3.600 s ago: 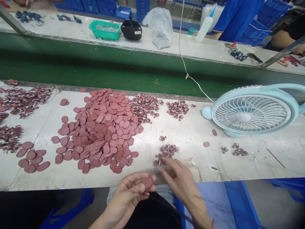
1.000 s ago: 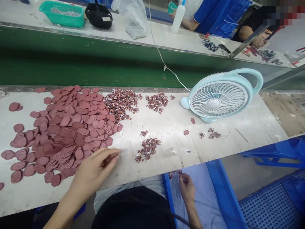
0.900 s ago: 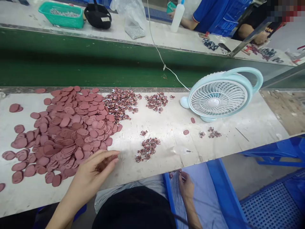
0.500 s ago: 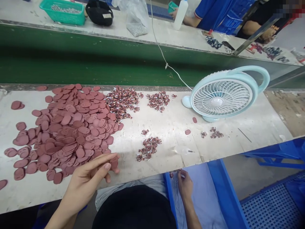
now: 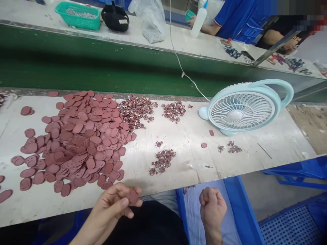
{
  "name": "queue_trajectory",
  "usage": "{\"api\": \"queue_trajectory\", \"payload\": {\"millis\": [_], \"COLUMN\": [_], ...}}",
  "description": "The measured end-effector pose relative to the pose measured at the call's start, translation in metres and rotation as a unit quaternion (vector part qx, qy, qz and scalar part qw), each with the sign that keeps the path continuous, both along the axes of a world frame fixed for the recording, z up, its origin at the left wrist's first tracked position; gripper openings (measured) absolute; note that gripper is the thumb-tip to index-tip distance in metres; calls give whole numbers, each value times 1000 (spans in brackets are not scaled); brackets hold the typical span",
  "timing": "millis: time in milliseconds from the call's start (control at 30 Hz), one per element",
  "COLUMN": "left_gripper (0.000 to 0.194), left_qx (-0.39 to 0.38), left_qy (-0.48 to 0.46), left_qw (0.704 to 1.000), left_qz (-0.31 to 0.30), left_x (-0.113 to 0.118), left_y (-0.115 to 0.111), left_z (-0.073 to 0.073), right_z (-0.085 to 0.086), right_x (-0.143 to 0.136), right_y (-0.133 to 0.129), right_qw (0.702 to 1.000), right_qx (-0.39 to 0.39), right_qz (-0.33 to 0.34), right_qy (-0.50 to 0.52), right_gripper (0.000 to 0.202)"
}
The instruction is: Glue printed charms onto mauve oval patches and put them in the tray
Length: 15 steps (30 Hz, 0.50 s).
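Left hand [image 5: 112, 204] is gripping a disc [image 5: 133, 196] at the near edge of the counter [image 5: 143, 163]; right hand [image 5: 213, 208] is hovering, apparently closed, over the bin [image 5: 246, 211].

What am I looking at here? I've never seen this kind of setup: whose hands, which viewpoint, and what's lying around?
There is no machine, just one person's bare hands, seen from a head-worn camera looking forward and down. The left hand holds a flat, dull-red oval piece. The right hand is closed over a blue plastic bin; whether it holds anything is hidden. On the white tabletop lie a big heap of dull-red ovals and several piles of tiny dark-red-and-white pieces. A round, light-blue plastic fan stands toward the right.
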<state>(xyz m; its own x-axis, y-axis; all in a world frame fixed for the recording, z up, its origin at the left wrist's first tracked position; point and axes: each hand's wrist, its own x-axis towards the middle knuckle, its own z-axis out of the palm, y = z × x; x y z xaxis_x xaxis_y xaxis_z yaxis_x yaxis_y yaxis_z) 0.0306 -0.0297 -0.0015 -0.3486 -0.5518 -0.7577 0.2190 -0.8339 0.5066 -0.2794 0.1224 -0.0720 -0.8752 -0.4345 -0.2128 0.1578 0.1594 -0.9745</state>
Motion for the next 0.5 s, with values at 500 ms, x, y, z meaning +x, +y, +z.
{"api": "queue_trajectory", "payload": {"millis": [500], "left_gripper": [39], "left_qx": [70], "left_qy": [134], "left_qw": [988], "left_qz": [29], "left_x": [-47], "left_y": [20], "left_z": [24], "right_z": [89], "right_x": [60], "right_y": [-92], "right_qw": [926], "right_qx": [-175], "right_qz": [169], "right_qy": [-288], "right_gripper": [50]}}
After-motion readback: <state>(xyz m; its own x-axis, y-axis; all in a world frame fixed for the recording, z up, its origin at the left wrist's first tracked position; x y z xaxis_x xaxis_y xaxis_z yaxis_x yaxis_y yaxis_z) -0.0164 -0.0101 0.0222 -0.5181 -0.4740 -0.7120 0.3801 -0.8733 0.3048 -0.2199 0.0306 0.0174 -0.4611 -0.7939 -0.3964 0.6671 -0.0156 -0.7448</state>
